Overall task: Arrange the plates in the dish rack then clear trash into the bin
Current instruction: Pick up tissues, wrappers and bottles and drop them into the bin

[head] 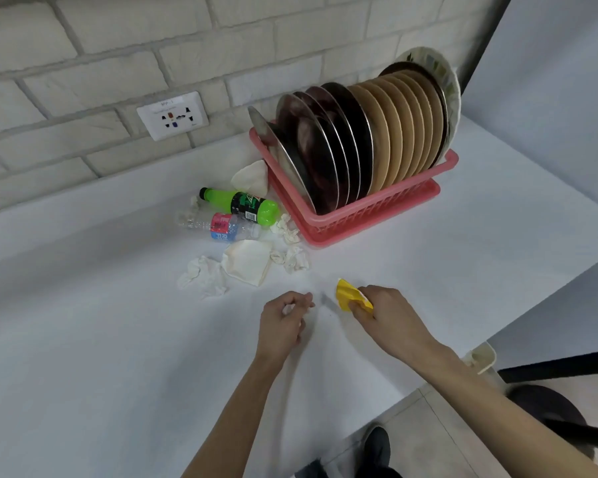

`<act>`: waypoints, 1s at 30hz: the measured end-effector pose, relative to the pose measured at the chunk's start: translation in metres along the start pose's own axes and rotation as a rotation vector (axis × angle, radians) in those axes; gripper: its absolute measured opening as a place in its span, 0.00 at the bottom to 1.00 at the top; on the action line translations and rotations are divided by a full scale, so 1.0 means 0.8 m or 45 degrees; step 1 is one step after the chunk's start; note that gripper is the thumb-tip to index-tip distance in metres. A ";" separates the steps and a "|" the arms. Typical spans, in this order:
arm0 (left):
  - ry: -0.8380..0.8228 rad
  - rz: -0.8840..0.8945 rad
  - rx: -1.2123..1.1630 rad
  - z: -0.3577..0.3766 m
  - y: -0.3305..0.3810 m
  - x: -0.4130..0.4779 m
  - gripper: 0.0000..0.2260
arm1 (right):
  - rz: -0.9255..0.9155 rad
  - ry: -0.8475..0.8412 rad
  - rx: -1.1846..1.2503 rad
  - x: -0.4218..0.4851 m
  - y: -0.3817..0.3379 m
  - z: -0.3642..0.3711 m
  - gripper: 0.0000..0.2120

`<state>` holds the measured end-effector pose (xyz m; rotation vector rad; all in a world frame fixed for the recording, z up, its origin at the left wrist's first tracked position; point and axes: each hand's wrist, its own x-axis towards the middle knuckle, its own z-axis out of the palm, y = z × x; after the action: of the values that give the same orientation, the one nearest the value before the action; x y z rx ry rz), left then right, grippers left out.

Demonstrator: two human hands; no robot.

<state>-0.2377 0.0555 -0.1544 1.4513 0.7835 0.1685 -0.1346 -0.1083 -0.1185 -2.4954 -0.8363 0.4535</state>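
Bottles (239, 204), tissues (204, 276) by rack (359, 215); wrapper (347, 296) in right hand (390, 315)

Bright even light, soft shadows, wide-angle bending at edges

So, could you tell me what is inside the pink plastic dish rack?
The pink plastic dish rack holds upright round steel plates, round tan plates behind them, then one white patterned plate. Its floor is covered.

Dish rack (359, 215) on surface (118, 339), far right, near wall. Plates (377, 143) upright in it, in a row. Left of rack: soda bottle (242, 205) lying, water bottle (221, 227) just before it. Crumpled tissues (204, 276) before both. Wall socket (172, 115) behind. Nearest: left hand (282, 322); to its right, right hand (390, 315) with wrapper (347, 296).
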 end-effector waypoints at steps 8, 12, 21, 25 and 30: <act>-0.079 0.058 0.030 0.020 0.018 0.007 0.08 | 0.183 -0.004 0.176 -0.016 0.010 -0.013 0.06; -0.126 0.067 0.049 0.043 0.027 0.008 0.08 | 0.238 0.013 0.186 -0.022 0.026 -0.027 0.08; -0.279 0.074 0.123 0.144 0.044 -0.002 0.27 | 0.310 0.144 0.301 -0.062 0.101 -0.076 0.10; -0.339 0.106 0.124 0.213 0.050 -0.018 0.28 | 0.349 0.187 0.284 -0.091 0.158 -0.104 0.14; -0.438 0.141 0.222 0.314 0.049 -0.046 0.26 | 0.395 0.202 0.346 -0.142 0.244 -0.147 0.15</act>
<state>-0.1089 -0.1648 -0.1234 1.6349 0.4458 -0.0674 -0.0760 -0.3556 -0.1043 -2.3718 -0.3023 0.4316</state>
